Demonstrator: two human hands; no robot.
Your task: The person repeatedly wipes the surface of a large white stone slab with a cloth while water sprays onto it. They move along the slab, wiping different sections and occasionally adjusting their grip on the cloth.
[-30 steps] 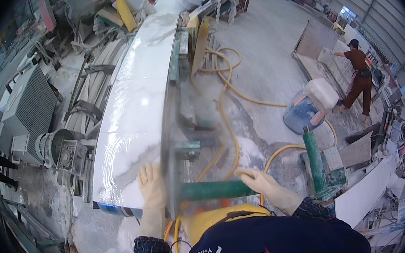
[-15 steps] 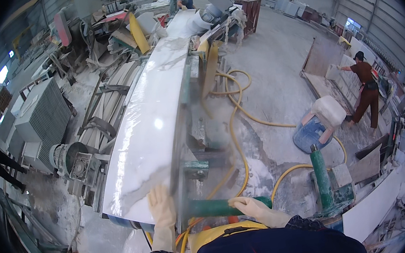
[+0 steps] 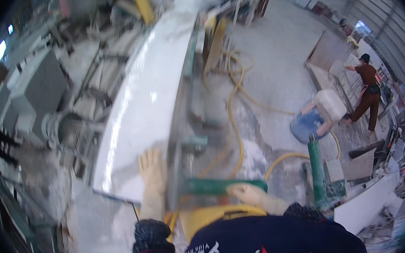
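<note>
A long, glossy white stone slab (image 3: 144,90) with grey veining stretches away from me on a conveyor. My left hand (image 3: 152,171), in a cream rubber glove, lies on the slab's near right corner with fingers stretched out. To the right, my right hand (image 3: 251,195), gloved alike, overlaps a horizontal green roller (image 3: 206,186) at the conveyor's near side. Its fingers look curled together, and anything inside them is hidden. A yellow apron (image 3: 200,218) shows at my waist.
Yellow hoses (image 3: 234,123) snake over the floor to the right, near a blue barrel (image 3: 306,125) and an upright green cylinder (image 3: 317,171). A person in brown (image 3: 369,81) works at far right. Stacked grey slabs (image 3: 38,89) and a motor (image 3: 67,131) stand left.
The view has shifted and blurred, so the slab's far end sits higher and the person at its far end is out of view. Both hands keep about the same places on slab and roller.
</note>
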